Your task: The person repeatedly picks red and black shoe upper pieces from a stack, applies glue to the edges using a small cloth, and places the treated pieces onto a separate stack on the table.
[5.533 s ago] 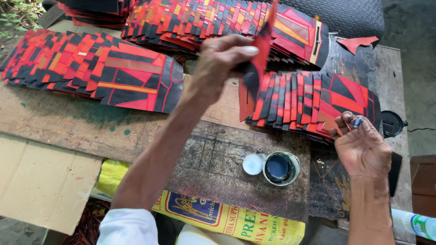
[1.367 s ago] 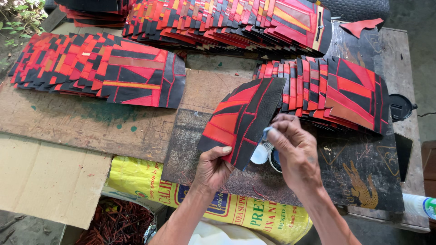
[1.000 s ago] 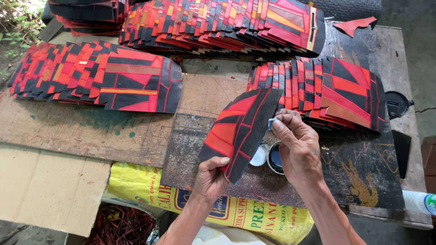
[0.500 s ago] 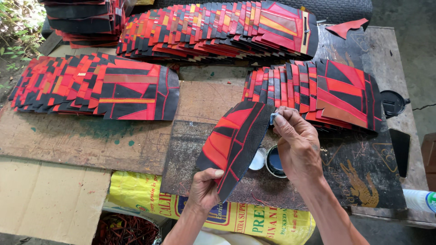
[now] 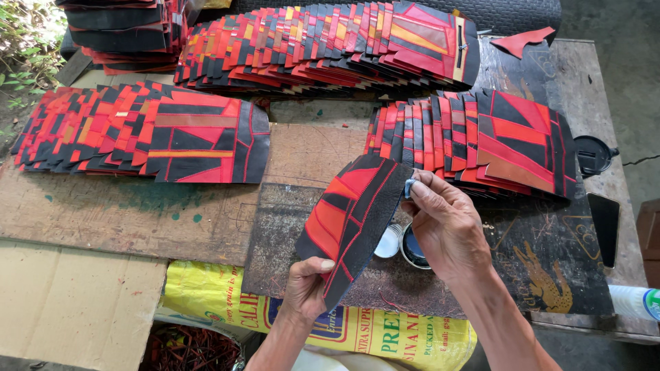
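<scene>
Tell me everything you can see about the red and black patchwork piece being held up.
The patchwork piece is a curved panel of stitched red, orange and black patches, leather-like, tilted above the worktable. The left hand pinches its lower end; the right hand presses a small pale applicator to its black upper edge.

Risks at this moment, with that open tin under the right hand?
1. The open tin sits right under the right hand; a dropped wrist may tip it or smear its contents.
2. The left hand pinches only the bottom corner of the red-and-black panel, so it may flex or slip while the small blue dauber presses its edge.
3. The fanned stack lies close behind; stray dabs may mark it.
</scene>
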